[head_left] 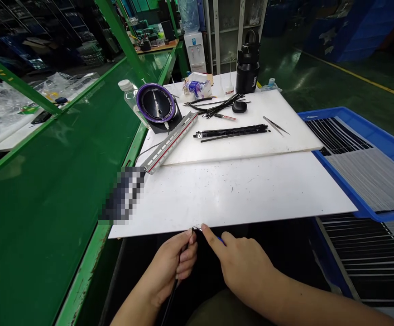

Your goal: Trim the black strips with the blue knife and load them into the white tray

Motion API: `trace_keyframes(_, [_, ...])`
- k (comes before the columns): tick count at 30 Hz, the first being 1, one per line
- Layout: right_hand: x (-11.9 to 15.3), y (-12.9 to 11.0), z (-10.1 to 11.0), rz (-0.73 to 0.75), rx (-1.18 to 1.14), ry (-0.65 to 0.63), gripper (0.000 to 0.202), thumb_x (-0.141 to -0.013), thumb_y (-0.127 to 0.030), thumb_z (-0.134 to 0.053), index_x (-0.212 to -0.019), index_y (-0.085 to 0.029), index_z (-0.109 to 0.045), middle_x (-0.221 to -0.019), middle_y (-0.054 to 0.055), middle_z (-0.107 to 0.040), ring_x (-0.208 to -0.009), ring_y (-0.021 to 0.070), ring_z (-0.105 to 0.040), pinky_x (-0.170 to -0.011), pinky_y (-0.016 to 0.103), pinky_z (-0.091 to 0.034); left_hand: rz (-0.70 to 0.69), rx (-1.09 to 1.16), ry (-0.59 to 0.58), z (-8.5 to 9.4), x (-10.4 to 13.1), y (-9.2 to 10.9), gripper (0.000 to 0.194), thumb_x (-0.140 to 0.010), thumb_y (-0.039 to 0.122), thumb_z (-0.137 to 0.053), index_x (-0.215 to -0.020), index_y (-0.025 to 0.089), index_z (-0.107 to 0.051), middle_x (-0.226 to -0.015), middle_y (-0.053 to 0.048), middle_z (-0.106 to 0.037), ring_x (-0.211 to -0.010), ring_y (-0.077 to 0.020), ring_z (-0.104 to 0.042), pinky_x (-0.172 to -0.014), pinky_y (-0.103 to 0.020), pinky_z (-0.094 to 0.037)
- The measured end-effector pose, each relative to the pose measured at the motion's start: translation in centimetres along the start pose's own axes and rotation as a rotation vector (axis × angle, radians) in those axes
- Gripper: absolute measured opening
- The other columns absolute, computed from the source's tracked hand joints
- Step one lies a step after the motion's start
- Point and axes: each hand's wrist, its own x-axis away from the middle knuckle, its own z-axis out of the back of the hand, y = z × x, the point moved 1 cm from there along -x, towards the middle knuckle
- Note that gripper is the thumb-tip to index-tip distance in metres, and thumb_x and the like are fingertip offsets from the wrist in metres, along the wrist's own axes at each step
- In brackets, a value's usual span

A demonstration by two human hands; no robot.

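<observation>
Just below the near table edge, my left hand (174,259) is closed around a long, thin black strip (170,299). Its lower end runs down toward my lap, and its upper tip sticks out between thumb and forefinger. My right hand (246,259) grips a slim tool with a blue handle (222,241), mostly hidden by the fingers. The forefinger stretches along the tool, whose thin metal tip (198,228) meets or nearly meets the strip's end. Whether that tip is a blade cannot be made out.
On the white foam board (285,136) lie a bundle of black strips (233,131), tweezers (276,126) and a black case (239,107). A slotted metal bar (170,144) slants beside a purple-rimmed fan (155,103). A blue tray (348,113) stands right; a green rail (84,271) runs left.
</observation>
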Motion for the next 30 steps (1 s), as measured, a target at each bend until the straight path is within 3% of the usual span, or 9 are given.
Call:
trace_keyframes(4, [0.4, 1.7, 0.9, -0.026, -0.236, 0.039, 0.069, -0.09, -0.01, -0.039, -0.154, -0.029, -0.02, -0.083, 0.001, -0.063, -0.059, 0.0166, -0.059, -0.049, 0.029, -0.029, -0.124, -0.27, 0.045, 0.1, 1.6, 0.8, 0.033, -0.088, 0.05, -0.055, -0.084, 0.018, -0.055, -0.056, 0.006, -0.043, -0.04, -0.0042, -0.028, -0.038, -0.018, -0.019])
trace_keyframes(7, [0.5, 2.0, 1.5, -0.044, -0.297, 0.065, 0.068, -0.092, -0.01, -0.036, -0.154, -0.03, -0.019, -0.085, 0.0, -0.064, -0.063, 0.0172, -0.06, -0.052, 0.029, -0.03, -0.177, -0.296, 0.134, 0.2, 1.9, 1.0, 0.035, -0.091, 0.051, -0.05, -0.091, 0.017, -0.059, -0.06, 0.004, -0.045, -0.045, -0.0051, -0.031, -0.042, -0.018, -0.022])
trace_keyframes(14, [0.0, 0.6, 1.6, 0.035, -0.159, 0.081, 0.072, -0.083, -0.011, -0.043, -0.151, -0.028, -0.031, -0.078, 0.002, -0.065, -0.056, 0.0192, -0.059, -0.047, 0.031, -0.018, 0.047, -0.069, 0.064, 0.5, 0.4, 0.5, 0.032, -0.09, 0.045, -0.046, -0.077, 0.016, -0.05, -0.057, 0.006, -0.035, -0.046, -0.005, -0.02, -0.043, -0.018, -0.013])
trace_keyframes(30, [-0.9, 0.6, 2.2, 0.084, -0.165, 0.048, 0.073, -0.08, -0.013, -0.045, -0.15, -0.027, -0.032, -0.074, 0.001, -0.062, -0.052, 0.0178, -0.054, -0.046, 0.031, -0.016, 0.036, -0.169, 0.065, 0.7, -0.1, 0.6, 0.032, -0.089, 0.047, -0.048, -0.074, 0.019, -0.044, -0.056, 0.008, -0.03, -0.045, -0.0048, -0.015, -0.042, -0.019, -0.008])
